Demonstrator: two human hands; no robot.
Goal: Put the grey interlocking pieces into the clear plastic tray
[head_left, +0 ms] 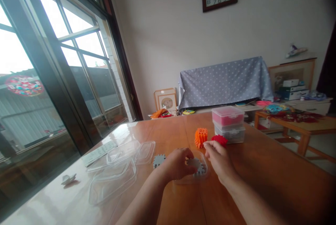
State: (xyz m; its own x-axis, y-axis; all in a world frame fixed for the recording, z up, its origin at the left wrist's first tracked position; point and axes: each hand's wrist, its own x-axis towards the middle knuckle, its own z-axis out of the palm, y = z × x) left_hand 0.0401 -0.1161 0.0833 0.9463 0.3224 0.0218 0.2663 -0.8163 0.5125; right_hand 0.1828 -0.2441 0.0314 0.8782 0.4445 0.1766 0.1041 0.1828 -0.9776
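My left hand reaches over a small clear plastic container, its fingers curled round a flat grey notched building piece. More grey notched pieces lie in the container beneath. Another grey piece rests on the table beside my left wrist. My right hand is closed, thumb and fingers pressed together just right of the container; what they hold, if anything, cannot be made out. Near its fingertips stands a stack of orange notched pieces, and red notched pieces lie behind the hand.
Two lidded boxes are stacked at the table's back right, a pink-filled one above a grey-filled one. Clear lids and containers lie on the left, near a printed sheet and a crumpled scrap. A window flanks the table.
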